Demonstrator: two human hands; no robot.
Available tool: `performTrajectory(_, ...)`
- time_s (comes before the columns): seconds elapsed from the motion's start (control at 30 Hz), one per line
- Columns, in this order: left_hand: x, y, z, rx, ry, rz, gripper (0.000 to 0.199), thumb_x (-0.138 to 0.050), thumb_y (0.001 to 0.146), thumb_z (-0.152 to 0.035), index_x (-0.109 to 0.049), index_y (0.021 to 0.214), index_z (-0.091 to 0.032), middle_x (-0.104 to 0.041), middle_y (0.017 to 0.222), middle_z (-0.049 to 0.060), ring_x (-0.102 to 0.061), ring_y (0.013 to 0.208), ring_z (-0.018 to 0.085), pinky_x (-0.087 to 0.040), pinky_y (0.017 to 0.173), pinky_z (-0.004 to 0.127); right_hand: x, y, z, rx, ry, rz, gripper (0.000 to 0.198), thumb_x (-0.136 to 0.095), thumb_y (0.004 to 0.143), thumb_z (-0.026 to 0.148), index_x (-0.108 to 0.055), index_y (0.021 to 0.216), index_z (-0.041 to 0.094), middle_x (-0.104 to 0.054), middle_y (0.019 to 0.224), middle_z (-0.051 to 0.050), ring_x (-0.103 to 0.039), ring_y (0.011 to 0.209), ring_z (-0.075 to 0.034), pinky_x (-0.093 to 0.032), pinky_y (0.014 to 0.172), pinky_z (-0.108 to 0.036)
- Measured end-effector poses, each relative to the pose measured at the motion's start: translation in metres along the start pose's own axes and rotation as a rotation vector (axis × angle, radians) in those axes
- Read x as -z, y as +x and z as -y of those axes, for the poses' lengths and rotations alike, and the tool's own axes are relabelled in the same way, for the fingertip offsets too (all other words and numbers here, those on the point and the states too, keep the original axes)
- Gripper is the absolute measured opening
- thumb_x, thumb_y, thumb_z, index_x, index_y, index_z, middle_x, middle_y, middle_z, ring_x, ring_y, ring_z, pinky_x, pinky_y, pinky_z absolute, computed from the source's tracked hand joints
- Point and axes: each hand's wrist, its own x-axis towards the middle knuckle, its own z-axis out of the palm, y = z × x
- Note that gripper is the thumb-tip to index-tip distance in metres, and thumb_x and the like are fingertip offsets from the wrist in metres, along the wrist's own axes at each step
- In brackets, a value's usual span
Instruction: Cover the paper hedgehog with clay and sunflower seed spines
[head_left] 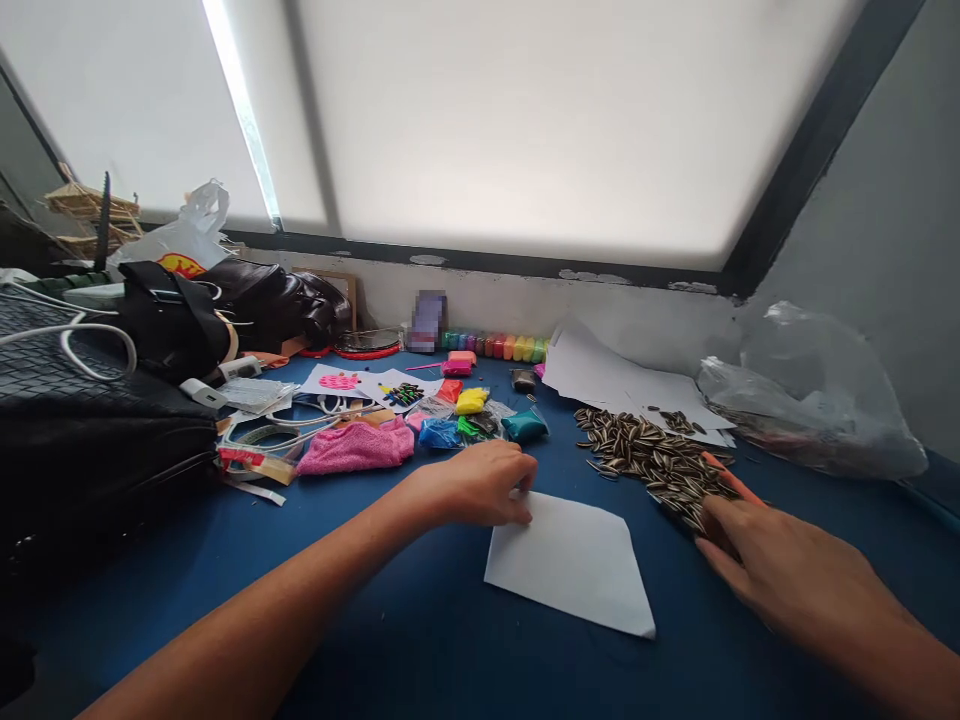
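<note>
My left hand point(480, 485) rests with its fingertips on the far left corner of a blank white sheet of paper point(574, 565) lying on the blue table point(420, 620). My right hand point(780, 570) lies palm down at the near edge of a pile of striped sunflower seeds point(652, 460), fingers spread over the seeds. An orange pencil point(731, 480) lies just beyond its fingers; whether the hand grips it I cannot tell.
Small bags of coloured clay point(469, 415), a pink cloth point(356, 447) and drawn paper sheets point(375, 385) lie beyond my left hand. Black bags point(172, 320) and cables crowd the left. Loose white sheets point(622, 380) and a clear plastic bag point(817, 410) sit at the right.
</note>
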Motion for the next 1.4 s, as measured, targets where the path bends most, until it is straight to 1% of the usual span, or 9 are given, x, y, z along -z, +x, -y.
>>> performTrajectory(0.37, -0.011, 0.007, 0.000, 0.046, -0.185, -0.031, 0.021, -0.063, 0.075, -0.021, -0.058, 0.095, -0.019, -0.063, 0.096, 0.001, -0.058, 0.086, 0.017, -0.041, 0.064, 0.023, -0.002, -0.003, 0.017, -0.022, -0.093, -0.009, 0.019, -0.056, 0.075, 0.018, -0.050, 0.057, 0.023, -0.066, 0.061, -0.007, -0.066, 0.052, -0.023, -0.032, 0.035, -0.025)
performTrajectory(0.7, -0.020, 0.021, 0.002, 0.009, -0.175, -0.119, 0.040, -0.070, 0.078, -0.024, -0.064, 0.117, -0.020, -0.064, 0.115, 0.007, -0.060, 0.106, 0.023, -0.049, 0.088, 0.032, 0.001, -0.001, 0.025, -0.084, -0.151, -0.160, 0.017, -0.047, 0.083, 0.024, -0.057, 0.069, 0.022, -0.067, 0.068, -0.009, -0.068, 0.062, -0.026, -0.037, 0.040, -0.029)
performTrajectory(0.8, -0.021, 0.018, -0.005, -0.070, -0.028, -0.230, 0.047, -0.069, 0.080, -0.018, -0.060, 0.126, -0.017, -0.057, 0.131, 0.012, -0.054, 0.121, 0.026, -0.044, 0.102, 0.037, 0.004, -0.001, 0.028, -0.156, 0.016, -0.254, 0.029, -0.041, 0.086, 0.031, -0.066, 0.096, 0.021, -0.066, 0.061, -0.006, -0.060, 0.046, -0.023, -0.038, 0.040, -0.032)
performTrajectory(0.87, -0.026, 0.012, -0.011, -0.174, -0.012, -0.203, 0.044, -0.065, 0.087, -0.026, -0.058, 0.129, -0.016, -0.051, 0.141, 0.013, -0.049, 0.129, 0.027, -0.040, 0.109, 0.038, 0.008, -0.002, 0.031, -0.166, 0.240, -0.253, 0.041, -0.040, 0.087, 0.034, -0.062, 0.120, 0.023, -0.068, 0.064, -0.003, -0.056, 0.041, -0.020, -0.043, 0.043, -0.033)
performTrajectory(0.93, -0.034, 0.006, -0.015, -0.339, 0.003, -0.116, 0.055, -0.058, 0.092, -0.043, -0.047, 0.142, -0.020, -0.036, 0.155, 0.012, -0.031, 0.144, 0.033, -0.028, 0.117, 0.048, 0.015, -0.004, 0.035, -0.169, 0.553, -0.161, 0.039, -0.044, 0.090, 0.041, -0.063, 0.120, 0.026, -0.069, 0.068, -0.002, -0.056, 0.042, -0.017, -0.047, 0.047, -0.032)
performTrajectory(1.03, -0.048, -0.003, -0.019, -0.378, -0.045, -0.016, 0.061, -0.033, 0.101, -0.052, -0.030, 0.153, -0.019, -0.022, 0.161, 0.014, -0.014, 0.149, 0.036, -0.017, 0.119, 0.056, 0.025, -0.007, 0.042, -0.230, 1.116, 0.048, 0.041, -0.050, 0.090, 0.055, -0.068, 0.106, 0.023, -0.072, 0.074, -0.005, -0.066, 0.054, -0.020, -0.055, 0.054, -0.033)
performTrajectory(1.13, -0.055, -0.006, -0.020, -0.356, -0.063, -0.006, 0.062, -0.031, 0.101, -0.052, -0.028, 0.154, -0.019, -0.018, 0.162, 0.013, -0.009, 0.150, 0.035, -0.013, 0.120, 0.054, 0.028, -0.010, 0.056, -0.266, 1.491, 0.062, 0.039, -0.061, 0.084, 0.053, -0.065, 0.113, 0.026, -0.076, 0.106, -0.012, -0.074, 0.091, -0.029, -0.059, 0.080, -0.042)
performTrajectory(1.23, -0.058, -0.005, -0.022, -0.350, -0.067, -0.048, 0.061, -0.035, 0.100, -0.051, -0.030, 0.153, -0.021, -0.023, 0.161, 0.012, -0.013, 0.150, 0.036, -0.015, 0.120, 0.053, 0.020, -0.013, 0.075, -0.250, 1.505, -0.009, 0.041, -0.070, 0.078, 0.051, -0.060, 0.110, 0.028, -0.077, 0.107, -0.011, -0.073, 0.097, -0.028, -0.058, 0.082, -0.041)
performTrajectory(1.4, -0.062, -0.001, -0.026, -0.312, -0.053, -0.128, 0.065, -0.042, 0.097, -0.053, -0.034, 0.150, -0.017, -0.030, 0.157, 0.017, -0.025, 0.146, 0.037, -0.021, 0.118, 0.051, 0.003, -0.012, 0.090, -0.149, 1.040, -0.086, 0.028, -0.062, 0.085, 0.053, -0.053, 0.088, 0.027, -0.071, 0.066, 0.001, -0.066, 0.051, -0.017, -0.048, 0.043, -0.024)
